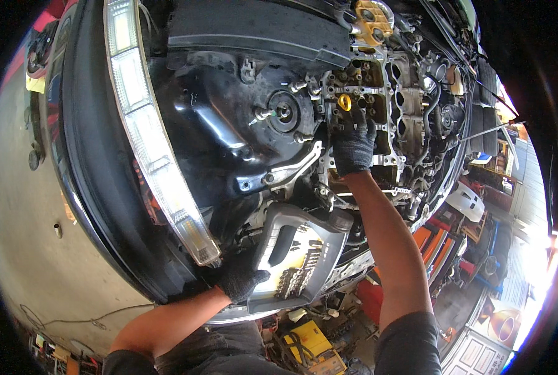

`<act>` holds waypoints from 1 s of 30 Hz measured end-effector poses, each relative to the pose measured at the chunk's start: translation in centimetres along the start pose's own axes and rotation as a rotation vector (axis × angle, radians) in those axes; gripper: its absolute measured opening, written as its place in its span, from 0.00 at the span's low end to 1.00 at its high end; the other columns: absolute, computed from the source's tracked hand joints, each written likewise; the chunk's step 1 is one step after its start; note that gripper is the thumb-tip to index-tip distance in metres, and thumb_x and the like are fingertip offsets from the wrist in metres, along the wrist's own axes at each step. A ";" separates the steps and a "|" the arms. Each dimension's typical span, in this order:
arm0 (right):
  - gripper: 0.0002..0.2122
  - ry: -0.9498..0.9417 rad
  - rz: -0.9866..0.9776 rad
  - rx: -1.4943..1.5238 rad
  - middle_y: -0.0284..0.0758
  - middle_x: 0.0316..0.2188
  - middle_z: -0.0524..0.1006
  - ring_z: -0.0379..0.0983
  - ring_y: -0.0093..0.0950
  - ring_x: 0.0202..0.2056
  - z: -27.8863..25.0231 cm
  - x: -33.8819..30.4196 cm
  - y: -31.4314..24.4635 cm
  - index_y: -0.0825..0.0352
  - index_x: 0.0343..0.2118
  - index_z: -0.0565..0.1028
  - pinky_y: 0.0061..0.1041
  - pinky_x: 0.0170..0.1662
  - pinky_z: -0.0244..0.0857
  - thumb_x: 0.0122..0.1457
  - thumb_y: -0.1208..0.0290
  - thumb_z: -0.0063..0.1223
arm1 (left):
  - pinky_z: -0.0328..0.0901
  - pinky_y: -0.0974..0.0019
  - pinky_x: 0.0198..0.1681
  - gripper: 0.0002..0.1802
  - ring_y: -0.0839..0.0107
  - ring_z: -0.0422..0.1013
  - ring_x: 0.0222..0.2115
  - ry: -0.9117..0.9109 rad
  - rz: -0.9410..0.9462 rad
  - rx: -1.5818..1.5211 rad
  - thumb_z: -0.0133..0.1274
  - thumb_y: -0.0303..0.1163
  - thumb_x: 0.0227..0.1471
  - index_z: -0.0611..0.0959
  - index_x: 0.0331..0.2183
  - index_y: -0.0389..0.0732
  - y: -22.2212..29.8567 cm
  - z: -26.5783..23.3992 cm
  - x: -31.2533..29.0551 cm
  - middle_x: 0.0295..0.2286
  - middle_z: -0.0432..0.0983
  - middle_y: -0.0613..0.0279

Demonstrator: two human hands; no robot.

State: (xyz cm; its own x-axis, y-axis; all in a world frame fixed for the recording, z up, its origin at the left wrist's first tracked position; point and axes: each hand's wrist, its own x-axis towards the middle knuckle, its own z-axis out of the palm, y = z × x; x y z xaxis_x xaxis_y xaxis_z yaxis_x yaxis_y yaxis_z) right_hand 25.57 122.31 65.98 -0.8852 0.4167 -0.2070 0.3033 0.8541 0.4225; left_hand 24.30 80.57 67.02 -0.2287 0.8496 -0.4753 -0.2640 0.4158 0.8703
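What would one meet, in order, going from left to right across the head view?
Long clear lamp → gloved left hand → grey cut-open container → gloved right hand → white panel.

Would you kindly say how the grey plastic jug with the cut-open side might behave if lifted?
The jug likely flexes somewhat, its plastic side being cut away. Small, dark, metallic-looking parts lie inside, so tipping might spill them.

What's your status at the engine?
Left hand: gripping cut-open grey jug, dark parts inside. Right hand: over open engine, whether holding anything unclear. Yellow ring close by that hand.
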 end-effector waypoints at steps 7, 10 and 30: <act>0.20 0.137 -0.070 0.103 0.41 0.65 0.70 0.62 0.45 0.67 0.9 -1.3 1.3 0.61 0.55 0.78 0.56 0.68 0.55 0.60 0.65 0.57 | 0.68 0.50 0.55 0.34 0.48 0.75 0.49 -0.002 -0.004 -0.015 0.67 0.37 0.48 0.77 0.55 0.36 -0.2 0.0 0.0 0.46 0.79 0.43; 0.17 0.195 -0.198 0.079 0.41 0.64 0.71 0.65 0.45 0.65 1.1 -2.0 2.1 0.61 0.52 0.79 0.54 0.64 0.59 0.62 0.63 0.57 | 0.68 0.50 0.55 0.34 0.48 0.75 0.49 0.000 -0.010 -0.022 0.67 0.37 0.48 0.76 0.55 0.36 -0.4 0.1 -0.1 0.47 0.79 0.43; 0.15 0.478 0.057 0.474 0.43 0.51 0.75 0.72 0.45 0.49 -7.6 -6.9 0.9 0.63 0.47 0.79 0.44 0.52 0.68 0.55 0.77 0.62 | 0.60 0.49 0.63 0.46 0.51 0.69 0.56 0.009 -0.035 -0.064 0.69 0.39 0.44 0.72 0.63 0.36 -1.2 0.4 -0.5 0.54 0.75 0.47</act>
State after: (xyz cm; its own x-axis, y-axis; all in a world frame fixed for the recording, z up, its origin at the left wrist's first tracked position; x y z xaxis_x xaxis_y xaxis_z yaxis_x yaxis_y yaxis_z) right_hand 29.26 117.83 74.51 -0.8890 0.3747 0.2633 0.3795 0.9246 -0.0345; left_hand 25.13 79.78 66.25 -0.2265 0.8317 -0.5070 -0.3315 0.4236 0.8430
